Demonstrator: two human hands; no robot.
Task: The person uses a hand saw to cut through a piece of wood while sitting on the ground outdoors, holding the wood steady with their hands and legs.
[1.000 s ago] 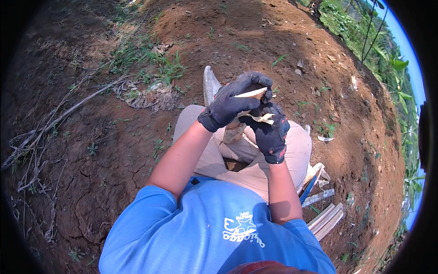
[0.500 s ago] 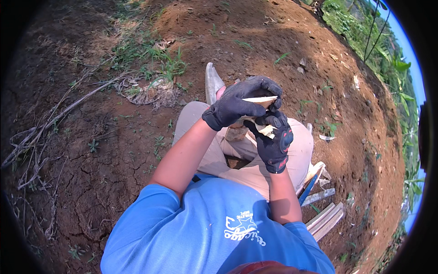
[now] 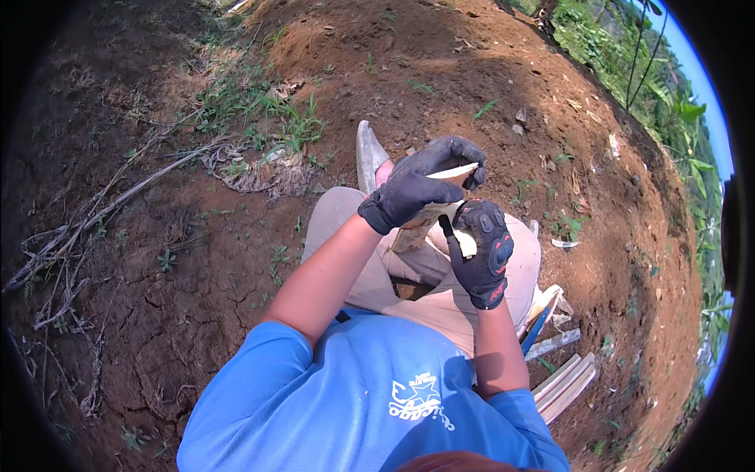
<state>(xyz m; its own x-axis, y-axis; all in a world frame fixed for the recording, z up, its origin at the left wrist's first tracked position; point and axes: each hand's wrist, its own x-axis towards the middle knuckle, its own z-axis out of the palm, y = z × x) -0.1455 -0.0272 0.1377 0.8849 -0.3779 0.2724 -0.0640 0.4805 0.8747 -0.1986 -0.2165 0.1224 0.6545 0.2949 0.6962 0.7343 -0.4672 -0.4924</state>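
My left hand (image 3: 421, 181), in a black glove, is closed around a broad, pale piece that looks like split wood or bark (image 3: 413, 234). Its light edge shows between thumb and fingers, and its brownish lower part hangs over my lap. My right hand (image 3: 483, 244), gloved in black with red marks, is curled just below and to the right. A pale, thin strip (image 3: 467, 243) is pinched in it. Whether this strip is still joined to the larger piece is hidden by my fingers.
I sit cross-legged on sloping brown soil in beige trousers (image 3: 342, 236). By my right knee lie pale split sticks (image 3: 566, 385), a flat grey metal-like strip (image 3: 554, 344) and a blue-handled thing (image 3: 536, 329). Dry stems (image 3: 102, 212) lie at left.
My right hand has moved slightly down and right with the pale strip, widening the gap from my left hand. More of the larger piece's lower part shows.
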